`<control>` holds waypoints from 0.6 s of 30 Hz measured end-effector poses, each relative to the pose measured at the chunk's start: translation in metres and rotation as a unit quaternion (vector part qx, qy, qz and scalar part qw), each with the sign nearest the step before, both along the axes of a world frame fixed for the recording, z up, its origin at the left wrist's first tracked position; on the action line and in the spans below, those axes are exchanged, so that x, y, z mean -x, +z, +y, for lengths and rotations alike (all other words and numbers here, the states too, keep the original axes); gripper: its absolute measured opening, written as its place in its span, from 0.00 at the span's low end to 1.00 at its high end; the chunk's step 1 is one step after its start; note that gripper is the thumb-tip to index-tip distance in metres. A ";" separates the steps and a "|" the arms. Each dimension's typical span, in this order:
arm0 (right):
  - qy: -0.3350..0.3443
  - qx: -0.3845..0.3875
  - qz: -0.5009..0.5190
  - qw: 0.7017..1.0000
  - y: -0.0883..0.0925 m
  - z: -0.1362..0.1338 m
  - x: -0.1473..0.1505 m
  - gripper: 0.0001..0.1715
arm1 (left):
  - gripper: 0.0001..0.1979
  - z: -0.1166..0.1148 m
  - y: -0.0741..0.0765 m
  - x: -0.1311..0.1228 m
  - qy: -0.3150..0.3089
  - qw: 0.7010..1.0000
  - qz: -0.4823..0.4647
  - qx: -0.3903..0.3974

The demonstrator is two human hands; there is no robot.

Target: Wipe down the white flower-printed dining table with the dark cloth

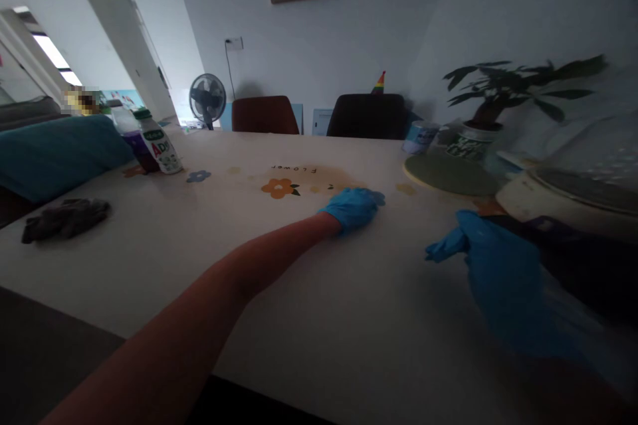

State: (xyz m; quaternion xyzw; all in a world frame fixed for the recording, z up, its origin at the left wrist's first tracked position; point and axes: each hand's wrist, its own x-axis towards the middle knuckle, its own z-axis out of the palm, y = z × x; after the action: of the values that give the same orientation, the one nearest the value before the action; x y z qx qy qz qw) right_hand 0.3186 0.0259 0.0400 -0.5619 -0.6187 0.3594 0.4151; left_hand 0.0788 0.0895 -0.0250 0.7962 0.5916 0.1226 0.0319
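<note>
Where the cream, flower-printed table [359,319] fills the view:
Left hand [353,207]: blue-gloved, arm outstretched, palm flat on the table, fingers close together, just right of the orange flower print [280,187].
Right hand [493,265]: blue-gloved, blurred, thumb jutting leftward, over the table's right side; its hold cannot be told.
Crumpled grey cloth [64,218]: far left, well apart.
White green-capped plastic bottle [158,143]: far-left corner.
Round green mat [448,174]: far right.

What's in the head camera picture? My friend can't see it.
Two blue-gloved hands are over a flower-print table: the left hand lies flat on it, the right hand is blurred beside it. A bottle and a dark rag sit at the left, a plant at the right.
</note>
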 end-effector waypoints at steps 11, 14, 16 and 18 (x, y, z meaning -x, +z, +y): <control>-0.020 0.017 -0.025 0.999 0.003 -0.003 0.004 0.31 | 0.16 -0.058 0.027 0.116 0.217 0.975 -0.007 0.054; -0.020 0.018 -0.019 0.999 0.003 -0.003 0.004 0.31 | 0.11 -0.070 0.029 0.144 0.258 0.964 -0.023 0.060; -0.021 0.016 -0.015 1.000 0.002 -0.003 0.003 0.31 | 0.11 -0.078 0.031 0.161 0.290 0.954 -0.031 0.061; -0.019 0.011 -0.011 1.000 0.000 -0.002 0.001 0.31 | 0.12 -0.088 0.033 0.178 0.324 0.944 -0.033 0.055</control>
State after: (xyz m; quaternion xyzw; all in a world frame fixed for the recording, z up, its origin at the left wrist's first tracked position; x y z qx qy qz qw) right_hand 0.3172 0.0244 0.0401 -0.5820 -0.6083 0.3519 0.4091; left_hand -0.0992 0.0013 0.0080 0.5538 0.8221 0.1204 0.0537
